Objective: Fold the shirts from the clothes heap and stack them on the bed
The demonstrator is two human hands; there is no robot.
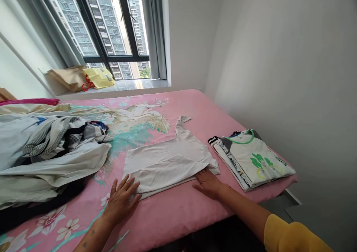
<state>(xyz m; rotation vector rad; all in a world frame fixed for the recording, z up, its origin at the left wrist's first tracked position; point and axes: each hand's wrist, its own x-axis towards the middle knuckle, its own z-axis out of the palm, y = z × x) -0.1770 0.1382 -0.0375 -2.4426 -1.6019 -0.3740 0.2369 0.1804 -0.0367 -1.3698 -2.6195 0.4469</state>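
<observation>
Look, white shirt (167,162) flat near front edge of pink bed (173,215). Left hand (122,199) at shirt corner, fingers spread. Right hand (209,184): fingertips hidden under cloth, can't tell if pinching.

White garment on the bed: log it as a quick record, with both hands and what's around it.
Item: white garment, spread on pink bedding
Left hand: on its near left corner
Right hand: at its near edge, toward the right end
Left side: heap of loose clothes
Right side: folded clothes
Windowsill: brown bag, yellow bag
</observation>
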